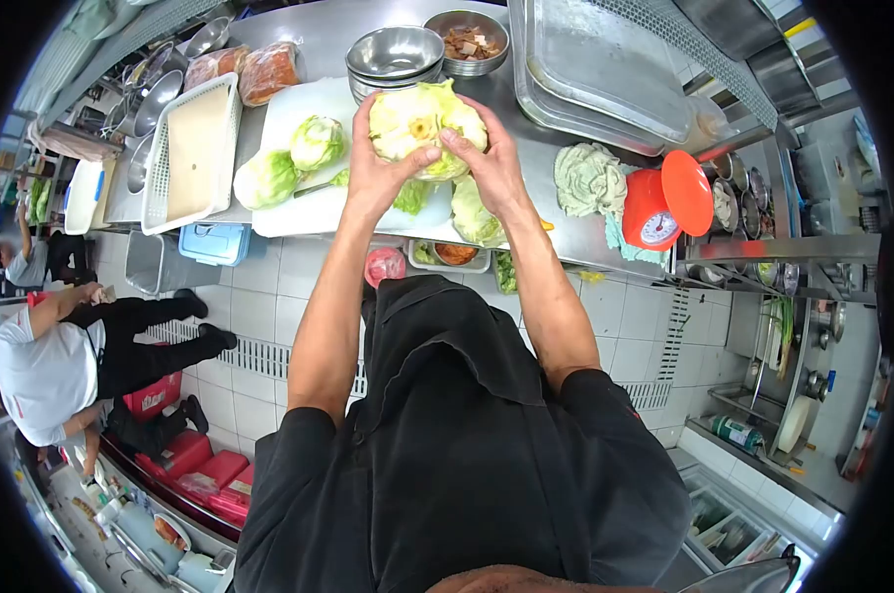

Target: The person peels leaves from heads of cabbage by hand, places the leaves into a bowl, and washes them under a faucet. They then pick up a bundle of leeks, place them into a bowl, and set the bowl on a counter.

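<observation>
Between my two hands is a head of lettuce (pixel 419 121), raised above the counter with its cut stem facing me. My left hand (pixel 376 168) wraps its left side, thumb pressed near the stem. My right hand (pixel 493 158) grips the other side the same way. Below them lies a white cutting board (pixel 294 219) bearing two more lettuce heads (pixel 317 143) at its left. A knife (pixel 321 186) rests beside those, its far end by a lettuce scrap. Another lettuce piece (pixel 477 215) sits under my right wrist, partly hidden.
Stacked metal bowls (pixel 396 54) stand behind my hands, beside a bowl of brown pieces (pixel 472 44). Large metal trays (pixel 605 69), a crumpled cloth (pixel 590 180) and a red scale (pixel 654 212) are at right. A white basket (pixel 192 153) is left. Another person (pixel 57 366) stands at far left.
</observation>
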`<control>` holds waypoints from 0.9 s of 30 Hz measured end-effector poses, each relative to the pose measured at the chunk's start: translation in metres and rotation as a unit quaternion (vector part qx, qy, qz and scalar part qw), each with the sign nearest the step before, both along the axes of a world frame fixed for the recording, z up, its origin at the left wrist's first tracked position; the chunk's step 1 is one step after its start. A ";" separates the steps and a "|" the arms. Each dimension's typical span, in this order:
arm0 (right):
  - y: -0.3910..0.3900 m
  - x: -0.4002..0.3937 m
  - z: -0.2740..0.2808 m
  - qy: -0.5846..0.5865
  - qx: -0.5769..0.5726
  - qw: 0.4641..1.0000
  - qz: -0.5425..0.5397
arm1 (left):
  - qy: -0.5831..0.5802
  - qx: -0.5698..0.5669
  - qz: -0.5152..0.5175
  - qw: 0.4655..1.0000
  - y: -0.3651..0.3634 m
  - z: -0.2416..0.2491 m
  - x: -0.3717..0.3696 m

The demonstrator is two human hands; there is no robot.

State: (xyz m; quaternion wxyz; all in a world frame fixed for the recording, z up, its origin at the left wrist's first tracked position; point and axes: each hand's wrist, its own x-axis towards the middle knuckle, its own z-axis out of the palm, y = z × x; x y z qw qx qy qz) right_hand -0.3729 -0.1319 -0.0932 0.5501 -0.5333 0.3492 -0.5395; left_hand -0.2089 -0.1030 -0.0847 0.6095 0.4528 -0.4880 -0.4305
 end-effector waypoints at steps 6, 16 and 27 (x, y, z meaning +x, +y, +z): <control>0.004 -0.006 0.017 0.257 -0.208 0.933 -0.144 | -0.069 -0.011 0.068 0.995 -0.003 -0.010 0.001; -0.013 -0.008 0.009 0.190 -0.084 0.963 -0.172 | -0.068 -0.014 0.053 0.996 0.004 0.000 0.010; -0.024 -0.024 -0.011 -0.144 0.209 0.967 0.002 | -0.003 -0.029 -0.014 0.999 0.009 0.005 0.019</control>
